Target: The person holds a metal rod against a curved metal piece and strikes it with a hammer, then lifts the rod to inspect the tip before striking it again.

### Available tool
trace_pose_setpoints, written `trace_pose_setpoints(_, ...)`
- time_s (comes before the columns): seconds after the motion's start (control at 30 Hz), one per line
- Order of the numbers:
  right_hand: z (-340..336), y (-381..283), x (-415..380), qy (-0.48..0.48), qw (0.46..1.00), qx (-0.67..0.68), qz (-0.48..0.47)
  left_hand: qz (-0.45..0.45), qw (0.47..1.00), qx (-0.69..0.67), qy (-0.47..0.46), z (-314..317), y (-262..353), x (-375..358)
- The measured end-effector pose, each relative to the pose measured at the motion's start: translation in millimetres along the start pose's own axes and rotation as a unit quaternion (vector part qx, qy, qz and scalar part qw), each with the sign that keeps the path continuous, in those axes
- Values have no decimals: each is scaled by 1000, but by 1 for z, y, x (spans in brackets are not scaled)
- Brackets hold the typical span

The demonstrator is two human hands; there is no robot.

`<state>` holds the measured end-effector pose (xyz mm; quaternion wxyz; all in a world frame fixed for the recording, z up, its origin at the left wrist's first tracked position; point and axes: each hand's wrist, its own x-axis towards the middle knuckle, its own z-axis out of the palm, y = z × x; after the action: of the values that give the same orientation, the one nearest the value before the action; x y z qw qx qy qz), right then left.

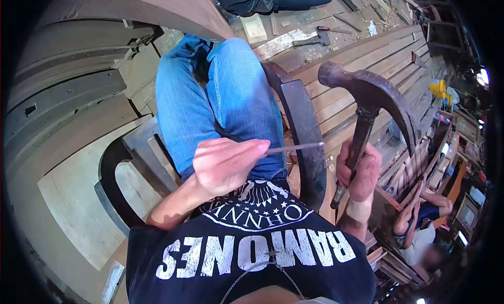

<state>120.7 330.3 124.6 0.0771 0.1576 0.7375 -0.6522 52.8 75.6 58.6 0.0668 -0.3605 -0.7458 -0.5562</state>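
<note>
My right hand (362,170) is wrapped round the handle of a worn claw hammer (367,88). The hammer stands upright, its round face toward the left and its curved claw toward the right. In my left hand (226,162), a thin metal rod (294,147) is pinched between thumb and fingers over my lap. The rod points right, and its far end overlaps the dark curved chair arm (307,141) in this view. Below both hands are my jeans (236,88) and black printed shirt (257,251).
Wooden slats (362,57) run along the right of the chair. A hammer-like tool (321,39) and a red-handled tool (333,29) lie among floor scraps. Curved wooden panels (68,94) stand at left. One person (420,225) is at right; another's dark clothing (273,0) shows at top.
</note>
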Motion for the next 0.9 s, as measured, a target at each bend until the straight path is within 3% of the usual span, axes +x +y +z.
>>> trace_pose_setpoints(0.13,-10,11,-14,45,997,35,56,-54,998,0,-13,8,-5,-6)
trace_pose_setpoints(0.37,-29,35,-37,69,988,-74,113,-196,979,-17,-58,21,-8,-15)
trace_pose_setpoints(0.57,-30,51,-44,29,981,-175,73,-332,936,-11,-118,24,-7,-17)
trace_pose_setpoints(0.8,-30,52,-45,-2,981,-167,103,-344,929,-11,-132,21,-2,-12)
trace_pose_setpoints(0.9,-30,53,-45,-2,980,-190,60,-360,925,-24,-124,20,2,-8)
